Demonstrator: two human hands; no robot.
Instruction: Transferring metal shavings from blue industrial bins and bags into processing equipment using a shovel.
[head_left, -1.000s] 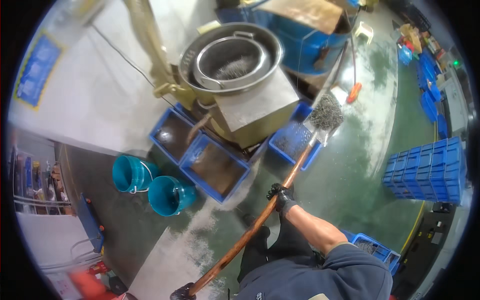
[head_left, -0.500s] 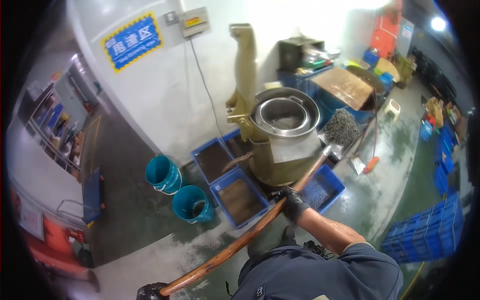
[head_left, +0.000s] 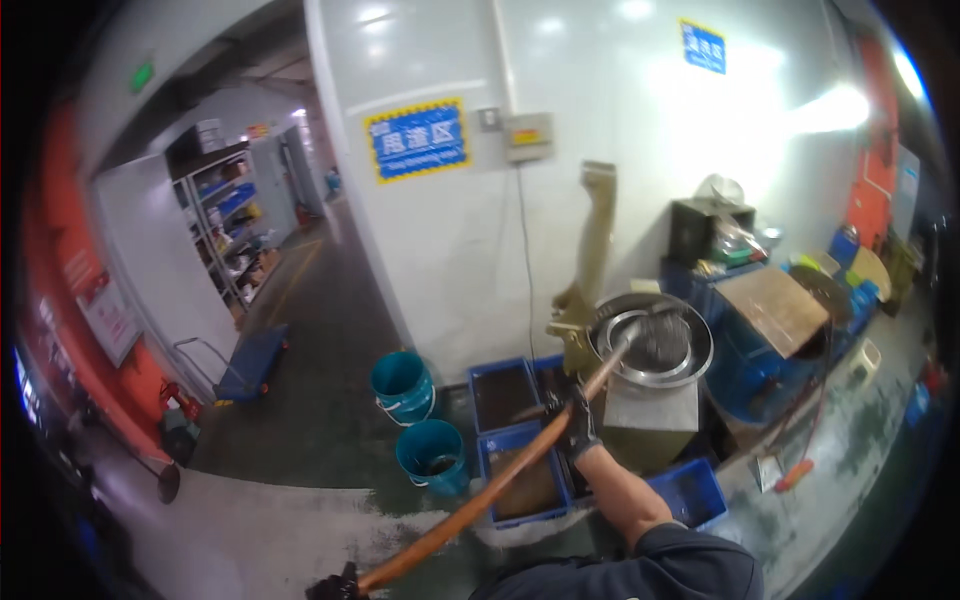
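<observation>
A long wooden-handled shovel (head_left: 490,490) slants from the lower left up to the open round metal machine (head_left: 706,352). My black-gloved left hand (head_left: 335,583) grips the handle's lower end, near the bottom edge of the view. Farther up the shaft, my right hand (head_left: 577,428), in a black glove as well, is wrapped round the wood. The shovel head, blurred, is over the machine's steel inner bowl (head_left: 648,376). A grey heap of small metallic-looking pieces (head_left: 665,338) shows there; whether it lies on the blade or in the bowl, I cannot tell.
Blue trays (head_left: 505,398) stand left of the machine, another blue tray (head_left: 692,495) in front. Two teal buckets (head_left: 402,388) are farther left. Right of the machine stands a blue drum (head_left: 750,375) with a board on top. A flatbed trolley (head_left: 250,362) stands at far left.
The loaded shovel head has moved from the machine's right side to over its bowl. Both hands keep hold of the handle. My view has swung up and left.
</observation>
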